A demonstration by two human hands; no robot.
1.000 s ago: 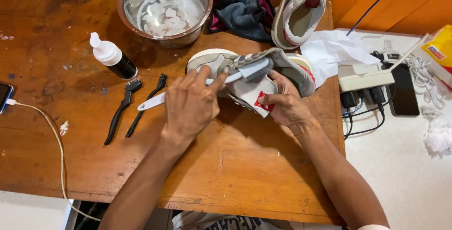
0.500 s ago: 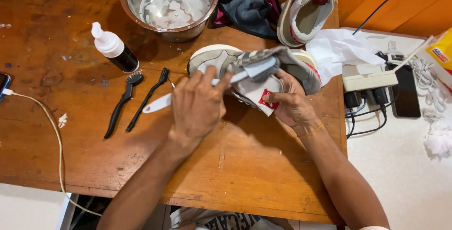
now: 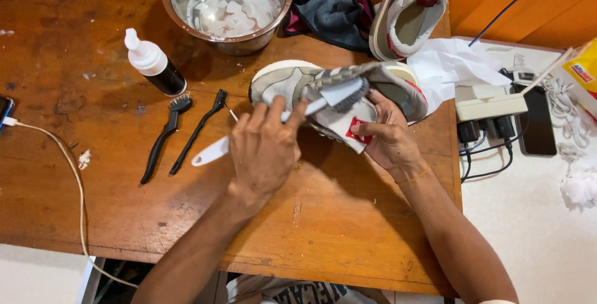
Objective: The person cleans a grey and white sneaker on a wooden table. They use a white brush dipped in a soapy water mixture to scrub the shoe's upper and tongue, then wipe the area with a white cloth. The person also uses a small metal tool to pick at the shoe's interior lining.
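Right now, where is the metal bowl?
The metal bowl stands at the table's far edge, between the white-capped bottle and the dark cloth.

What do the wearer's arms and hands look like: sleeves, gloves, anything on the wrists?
Both forearms are bare, with no sleeves in view and no gloves. The left hand has no ring, watch or band visible. The right hand has a thin orange band around the wrist. No other markings show.
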